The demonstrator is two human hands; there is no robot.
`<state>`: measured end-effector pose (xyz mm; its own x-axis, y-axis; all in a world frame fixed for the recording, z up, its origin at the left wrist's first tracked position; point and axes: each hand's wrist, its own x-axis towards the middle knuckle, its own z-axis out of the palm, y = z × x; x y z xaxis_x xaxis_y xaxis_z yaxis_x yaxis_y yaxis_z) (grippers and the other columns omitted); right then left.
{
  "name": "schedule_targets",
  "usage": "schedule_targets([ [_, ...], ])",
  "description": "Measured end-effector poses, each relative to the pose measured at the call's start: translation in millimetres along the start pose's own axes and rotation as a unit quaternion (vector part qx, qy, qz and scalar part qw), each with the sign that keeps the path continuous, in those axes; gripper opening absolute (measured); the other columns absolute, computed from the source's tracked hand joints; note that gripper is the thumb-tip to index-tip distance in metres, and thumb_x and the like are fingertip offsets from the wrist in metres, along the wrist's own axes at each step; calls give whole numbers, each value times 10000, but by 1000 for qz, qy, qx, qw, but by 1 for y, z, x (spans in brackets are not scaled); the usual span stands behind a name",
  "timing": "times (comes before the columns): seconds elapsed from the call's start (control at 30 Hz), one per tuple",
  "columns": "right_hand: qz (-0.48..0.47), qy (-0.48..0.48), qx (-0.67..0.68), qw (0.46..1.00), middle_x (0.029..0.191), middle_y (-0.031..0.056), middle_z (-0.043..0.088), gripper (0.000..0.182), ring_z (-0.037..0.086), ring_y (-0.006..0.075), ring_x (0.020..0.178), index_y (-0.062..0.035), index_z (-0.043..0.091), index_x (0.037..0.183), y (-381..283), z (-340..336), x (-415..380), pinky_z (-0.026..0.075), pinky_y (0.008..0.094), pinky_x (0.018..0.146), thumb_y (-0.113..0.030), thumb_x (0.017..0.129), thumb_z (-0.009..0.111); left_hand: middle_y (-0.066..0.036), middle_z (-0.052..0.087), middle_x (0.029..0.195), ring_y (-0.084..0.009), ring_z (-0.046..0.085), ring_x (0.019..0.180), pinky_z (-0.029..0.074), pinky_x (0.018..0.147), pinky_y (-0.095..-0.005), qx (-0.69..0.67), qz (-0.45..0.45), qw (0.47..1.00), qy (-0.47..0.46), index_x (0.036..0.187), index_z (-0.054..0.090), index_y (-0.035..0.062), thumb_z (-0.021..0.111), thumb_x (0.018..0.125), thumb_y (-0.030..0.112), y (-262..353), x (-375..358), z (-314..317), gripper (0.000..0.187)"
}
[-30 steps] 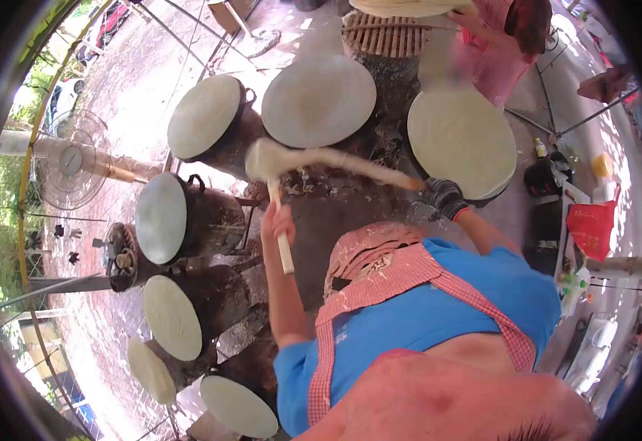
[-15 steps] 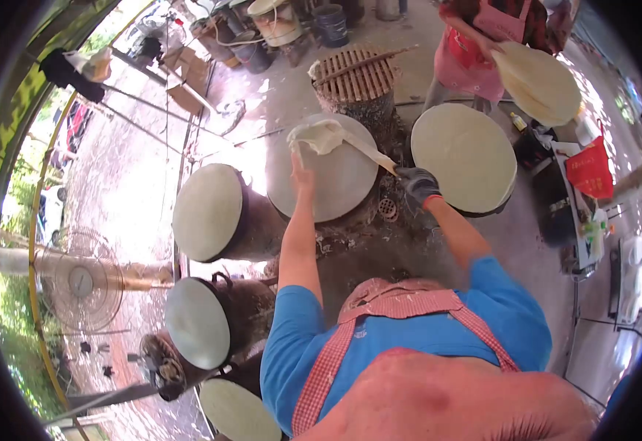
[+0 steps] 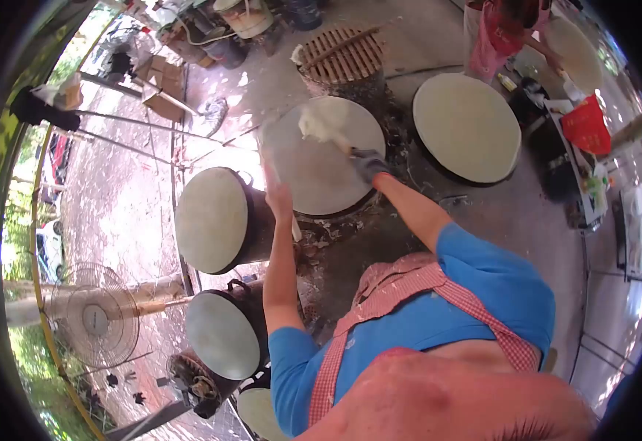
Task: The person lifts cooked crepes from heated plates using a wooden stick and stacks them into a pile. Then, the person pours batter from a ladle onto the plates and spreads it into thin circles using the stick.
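My right hand [image 3: 368, 165], in a dark glove, is closed round a tan wooden stick [image 3: 344, 142] over the middle griddle. A lump of pale batter [image 3: 322, 124] sits at the stick's far end, over the upper part of the round grey griddle [image 3: 310, 173]. At that griddle's left edge is my bare left hand [image 3: 278, 197], its fingers pointing up and smeared by motion; I cannot tell whether they grip anything. A narrow white strip [image 3: 297, 231] shows beside my left wrist.
Round pale-topped griddles stand at the right [image 3: 468, 128] and left [image 3: 213, 219], with a bluish one [image 3: 223, 334] below. Beyond is a slatted round stand [image 3: 343, 53]. A person in a pink apron [image 3: 499, 37] is at upper right. A fan [image 3: 95, 320] stands at lower left.
My right hand has moved left and slightly up, carrying the stick across the griddle. My left hand has drawn left and down, away from the batter. The view has shifted a little.
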<state>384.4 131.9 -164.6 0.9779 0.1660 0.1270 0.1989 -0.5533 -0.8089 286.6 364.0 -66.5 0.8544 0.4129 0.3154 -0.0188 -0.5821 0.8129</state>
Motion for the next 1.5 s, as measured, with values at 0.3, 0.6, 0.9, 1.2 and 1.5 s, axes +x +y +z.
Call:
schedule_targets([
  [0.3, -51, 63, -49, 995, 993, 149, 585, 336, 584, 274, 859, -89, 621, 933, 7, 19, -25, 445, 327, 738, -357, 803, 467, -203, 520, 1096, -311, 566, 746, 432, 666, -340, 57, -61, 996, -12, 1307, 289, 179, 434, 685, 28, -35, -160, -41, 656],
  [0.6, 128, 46, -30, 990, 808, 113, 623, 353, 611, 254, 683, -127, 629, 882, 56, -4, -7, 456, 353, 622, -418, 793, 451, -176, 292, 1331, -294, 319, 1210, 274, 975, -344, -71, -105, 987, -97, 1310, 274, 58, 459, 698, 79, -150, -178, -39, 640],
  [0.9, 180, -118, 180, 960, 715, 36, 630, 307, 576, 155, 632, -75, 659, 852, 1, -98, 19, 460, 300, 608, -346, 720, 603, -196, 388, 1257, -285, 415, 1119, 327, 918, -312, 43, -218, 971, -89, 1301, 282, 52, 460, 676, 78, -34, -164, -42, 651],
  [1.2, 217, -286, 289, 888, 859, 33, 617, 353, 535, 121, 665, -72, 620, 975, 26, -80, 64, 432, 269, 573, -268, 689, 690, -88, 513, 777, -161, 467, 460, 391, 397, -270, -115, -372, 920, 42, 1315, 247, 175, 439, 707, -14, 0, -198, -30, 666],
  [1.5, 276, -322, 250, 871, 857, 5, 610, 303, 516, 87, 709, -92, 641, 947, 58, -43, 100, 432, 254, 613, -229, 682, 696, -21, 358, 527, -98, 328, 338, 271, 291, -227, -264, -500, 815, 126, 1312, 181, 189, 457, 779, 7, 57, -234, -7, 627],
])
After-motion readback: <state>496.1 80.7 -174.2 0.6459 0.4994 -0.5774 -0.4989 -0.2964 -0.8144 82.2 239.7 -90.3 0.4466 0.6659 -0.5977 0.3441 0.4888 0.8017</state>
